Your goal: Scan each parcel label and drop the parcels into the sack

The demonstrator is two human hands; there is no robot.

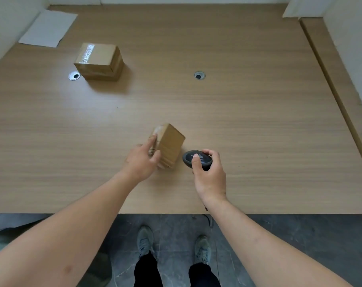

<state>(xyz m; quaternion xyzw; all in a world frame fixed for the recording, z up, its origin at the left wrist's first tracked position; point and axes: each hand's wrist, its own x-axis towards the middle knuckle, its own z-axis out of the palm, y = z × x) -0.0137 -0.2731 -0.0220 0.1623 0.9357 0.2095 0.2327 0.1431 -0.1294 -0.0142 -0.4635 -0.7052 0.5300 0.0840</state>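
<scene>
1. A small cardboard parcel [169, 145] is seen near the front middle of the wooden table [238, 112], tipped up on one edge, with a taped face turned to the left.
2. The parcel is caught right between the two hands: the left hand [141, 160] is against its left side, and the right hand [210, 175] is just beside its lower right corner.
3. The left hand is part curled round the parcel; the forefinger is laid straight along the taped upper left face and the thumb is pressed on the near face, so the box is pinched and held tilted.
4. A dark, rounded scanner [197, 159] is gripped in the right hand, the fingers being wrapped round its far side and the thumb laid flat on its top.
5. The scanner's head is pointed left, toward the parcel, and is nearly touching it; whether contact is made cannot be told.
6. Both forearms are stretched forward over the table's front edge, the left angled in from the lower left, the right from the lower right, wrists fairly straight.
7. A second, larger parcel [99, 61] is left standing flat at the far left of the table, well apart from both hands, clear tape shining on its top.
8. A white sheet of paper [48, 27] is lying at the far left corner.
9. No sack can be clearly made out.
</scene>
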